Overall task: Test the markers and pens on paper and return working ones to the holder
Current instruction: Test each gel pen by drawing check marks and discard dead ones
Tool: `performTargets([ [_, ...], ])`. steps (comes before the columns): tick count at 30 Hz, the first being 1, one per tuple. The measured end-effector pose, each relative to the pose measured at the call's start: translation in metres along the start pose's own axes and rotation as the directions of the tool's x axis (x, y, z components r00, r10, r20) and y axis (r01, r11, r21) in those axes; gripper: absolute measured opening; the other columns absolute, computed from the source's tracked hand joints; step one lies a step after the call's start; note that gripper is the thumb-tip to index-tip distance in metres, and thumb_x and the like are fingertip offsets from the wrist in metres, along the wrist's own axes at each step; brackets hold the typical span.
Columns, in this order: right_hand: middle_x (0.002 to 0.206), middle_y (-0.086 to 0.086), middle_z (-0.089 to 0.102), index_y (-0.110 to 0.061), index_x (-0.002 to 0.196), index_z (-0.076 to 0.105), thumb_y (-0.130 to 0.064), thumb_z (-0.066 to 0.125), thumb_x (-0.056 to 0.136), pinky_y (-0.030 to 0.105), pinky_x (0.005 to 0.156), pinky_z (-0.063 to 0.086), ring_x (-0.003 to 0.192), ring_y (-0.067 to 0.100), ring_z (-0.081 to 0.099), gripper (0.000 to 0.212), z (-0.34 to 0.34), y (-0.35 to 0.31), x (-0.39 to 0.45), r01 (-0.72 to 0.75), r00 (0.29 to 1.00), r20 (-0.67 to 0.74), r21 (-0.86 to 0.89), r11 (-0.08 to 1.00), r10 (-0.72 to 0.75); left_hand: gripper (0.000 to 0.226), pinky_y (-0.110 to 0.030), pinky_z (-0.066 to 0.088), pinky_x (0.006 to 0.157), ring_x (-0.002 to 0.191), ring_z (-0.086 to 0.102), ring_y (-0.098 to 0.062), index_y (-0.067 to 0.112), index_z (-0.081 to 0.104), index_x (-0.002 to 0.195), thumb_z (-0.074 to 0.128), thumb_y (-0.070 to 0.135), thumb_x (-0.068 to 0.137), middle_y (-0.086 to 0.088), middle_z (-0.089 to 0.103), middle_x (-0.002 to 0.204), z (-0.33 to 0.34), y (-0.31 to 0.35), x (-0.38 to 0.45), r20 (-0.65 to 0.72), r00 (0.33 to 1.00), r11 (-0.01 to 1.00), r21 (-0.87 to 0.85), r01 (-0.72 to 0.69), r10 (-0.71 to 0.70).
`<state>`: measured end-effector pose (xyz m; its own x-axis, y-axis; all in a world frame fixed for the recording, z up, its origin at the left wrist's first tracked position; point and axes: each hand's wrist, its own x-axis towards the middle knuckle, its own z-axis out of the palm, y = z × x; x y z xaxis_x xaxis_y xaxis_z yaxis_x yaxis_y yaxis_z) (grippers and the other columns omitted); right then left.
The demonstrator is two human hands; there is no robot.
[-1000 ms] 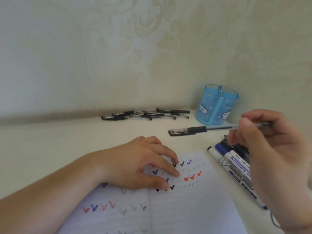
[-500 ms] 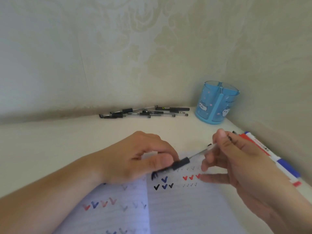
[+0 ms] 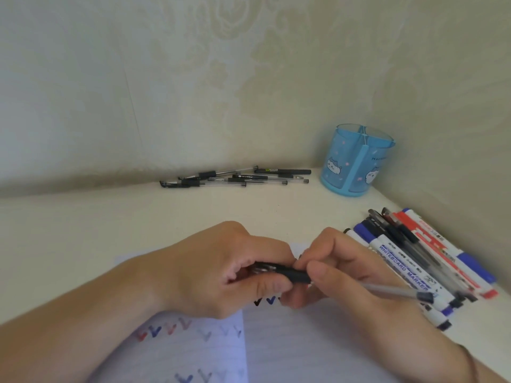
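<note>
Both hands are meeting over the paper [image 3: 318, 346], working on one pen [image 3: 301, 275]. The left hand [image 3: 221, 272] is closing its fingers [image 3: 272, 286] around the dark cap end, while the right hand [image 3: 351, 269] is pinching the black grip section between thumb and forefinger, the clear barrel trailing off toward the right over the wrist. It looks like the cap is being pulled off so the pen can be tested (whether it is already loose, I cannot tell).

The pen is hovering just above a row of tick marks [image 3: 269, 300], apart from the sheet. More ticks in red, blue and grey are showing on the lower left of the page.

The pen should be light, stiff and a little slick along the clear plastic barrel, so the rubbery grip is the sensible place to hold; the cap likely needs a straight pull rather than a bend, since a thin barrel could flex or crack.

A pile of markers [image 3: 409, 266] is lying on the desk [image 3: 83, 230] just right of the paper. Several more pens [image 3: 235, 178] are lying by the wall, near the blue holder [image 3: 356, 161], which is standing in the corner and looks empty from here.
</note>
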<state>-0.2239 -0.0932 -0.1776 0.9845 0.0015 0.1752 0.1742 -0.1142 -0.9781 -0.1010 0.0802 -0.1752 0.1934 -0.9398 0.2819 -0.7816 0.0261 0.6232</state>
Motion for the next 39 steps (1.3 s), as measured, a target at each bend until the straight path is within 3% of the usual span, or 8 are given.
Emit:
performTargets([
  [3, 0.085, 0.020, 0.070, -0.020, 0.089, 0.066, -0.029, 0.057, 0.082, 0.042, 0.075, 0.058, 0.079, 0.028, 0.070, 0.015, -0.003, 0.003, 0.000, 0.002, 0.999, 0.050, 0.041, 0.999, -0.004, 0.014, -0.020, 0.032, 0.047, 0.047, 0.045, -0.012, 0.022, 0.065, 0.095, 0.055, 0.031, 0.098, 0.002, 0.067, 0.069, 0.001, -0.003, 0.000, 0.007, 1.000, 1.000, -0.024, -0.002, 0.002],
  [5, 0.088, 0.017, 0.072, -0.019, 0.094, 0.070, -0.032, 0.066, 0.079, 0.047, 0.075, 0.056, 0.081, 0.029, 0.071, 0.020, -0.006, 0.002, 0.002, -0.018, 0.997, 0.075, 0.072, 0.997, 0.013, 0.014, -0.016, 0.028, 0.047, 0.045, 0.039, -0.011, 0.026, 0.060, 0.091, 0.058, 0.040, 0.093, 0.003, 0.058, 0.058, 0.002, -0.003, 0.000, -0.035, 0.999, 1.000, -0.028, 0.010, -0.011],
  [8, 0.069, 0.016, 0.071, -0.014, 0.080, 0.073, -0.042, 0.084, 0.061, 0.036, 0.062, 0.057, 0.066, 0.028, 0.069, 0.036, -0.013, 0.000, 0.003, -0.079, 0.996, -0.022, 0.094, 0.992, 0.081, 0.022, -0.012, 0.025, 0.050, 0.046, 0.035, -0.012, 0.024, 0.060, 0.098, 0.055, 0.044, 0.090, 0.006, 0.038, 0.052, 0.000, -0.003, -0.001, -0.104, 0.993, 0.998, 0.020, 0.054, -0.052],
  [14, 0.041, 0.014, 0.051, -0.007, 0.057, 0.055, 0.001, 0.077, 0.071, 0.022, 0.040, 0.032, 0.036, 0.022, 0.043, 0.027, -0.027, 0.008, 0.008, -0.175, 0.945, -0.291, -0.058, 0.983, 0.151, 0.025, -0.026, 0.029, 0.050, 0.050, 0.035, -0.015, 0.027, 0.054, 0.106, 0.032, 0.022, 0.094, 0.000, 0.042, 0.057, -0.001, -0.006, 0.000, -0.179, 0.979, 0.994, 0.047, 0.103, -0.093],
  [18, 0.036, 0.010, 0.048, 0.001, 0.054, 0.043, 0.003, 0.072, 0.076, 0.016, 0.037, 0.026, 0.027, 0.016, 0.035, 0.036, -0.033, 0.010, 0.006, -0.217, 0.921, -0.365, -0.186, 0.958, 0.137, 0.023, -0.020, 0.031, 0.055, 0.055, 0.040, -0.013, 0.030, 0.052, 0.113, 0.032, 0.026, 0.101, 0.003, 0.046, 0.060, 0.000, -0.010, 0.001, -0.180, 0.980, 0.984, 0.141, 0.111, -0.085],
  [25, 0.048, 0.019, 0.040, -0.001, 0.049, 0.039, 0.007, 0.067, 0.071, 0.029, 0.046, 0.030, 0.043, 0.017, 0.035, 0.037, -0.035, 0.014, 0.007, -0.235, 0.922, -0.377, -0.376, 0.896, 0.084, 0.027, -0.010, 0.031, 0.061, 0.062, 0.044, -0.002, 0.032, 0.053, 0.118, 0.031, 0.034, 0.103, 0.019, 0.044, 0.067, 0.001, -0.012, 0.001, -0.177, 0.982, 0.971, 0.215, 0.106, -0.068],
  [30, 0.046, 0.006, 0.041, 0.000, 0.051, 0.038, 0.005, 0.066, 0.069, 0.029, 0.045, 0.031, 0.044, 0.017, 0.035, 0.033, -0.036, 0.016, 0.008, -0.241, 0.924, -0.375, -0.408, 0.881, 0.080, 0.026, -0.013, 0.035, 0.062, 0.064, 0.047, -0.005, 0.035, 0.051, 0.120, 0.031, 0.036, 0.103, 0.015, 0.048, 0.070, 0.002, -0.013, 0.000, -0.167, 0.983, 0.966, 0.234, 0.115, -0.077],
  [39, 0.046, 0.009, 0.042, 0.001, 0.054, 0.036, 0.006, 0.062, 0.068, 0.029, 0.045, 0.031, 0.044, 0.017, 0.035, 0.030, -0.036, 0.015, 0.008, -0.264, 0.923, -0.369, -0.400, 0.878, 0.109, 0.027, -0.016, 0.039, 0.064, 0.068, 0.050, -0.006, 0.037, 0.049, 0.122, 0.029, 0.038, 0.103, 0.014, 0.052, 0.073, 0.003, -0.013, 0.000, -0.154, 0.986, 0.964, 0.242, 0.106, -0.070],
])
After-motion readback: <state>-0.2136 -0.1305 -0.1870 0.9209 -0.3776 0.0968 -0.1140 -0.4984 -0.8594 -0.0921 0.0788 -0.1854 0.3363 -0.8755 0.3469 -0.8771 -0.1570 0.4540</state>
